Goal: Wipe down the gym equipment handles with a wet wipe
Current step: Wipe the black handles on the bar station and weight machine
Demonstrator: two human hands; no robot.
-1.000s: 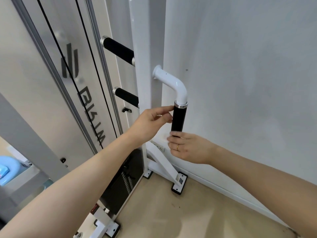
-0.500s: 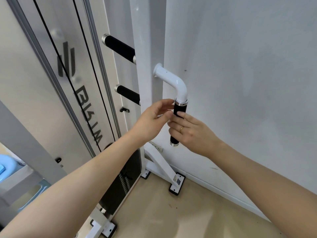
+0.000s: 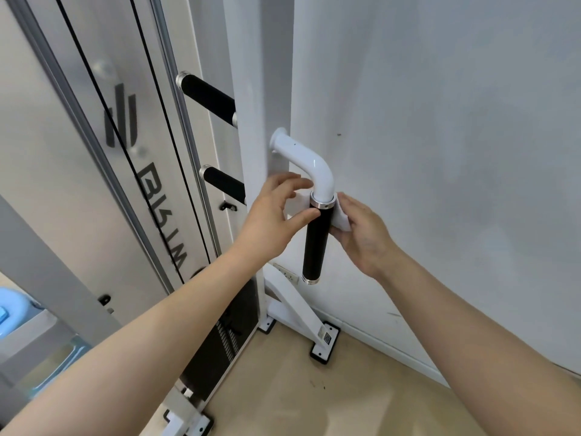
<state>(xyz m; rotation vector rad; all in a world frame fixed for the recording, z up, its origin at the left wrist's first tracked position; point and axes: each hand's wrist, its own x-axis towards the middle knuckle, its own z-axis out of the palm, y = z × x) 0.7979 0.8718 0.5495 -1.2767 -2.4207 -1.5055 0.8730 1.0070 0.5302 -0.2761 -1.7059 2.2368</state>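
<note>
A single view is given, taken from a wide-angle camera worn on the head. It is aimed forward and steeply down, so that both forearms are seen entering from the near bottom edge and the floor [image 3: 314, 394] is seen far below. The white upright post [image 3: 251, 89] is seen close up at centre, the wall [image 3: 440, 121] at right. Straight lines are bowed toward the edges.

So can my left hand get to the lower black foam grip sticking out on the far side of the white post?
Probably yes. The left hand is beside the white post, and the lower black foam grip juts out just past it with nothing visibly between them.
</note>
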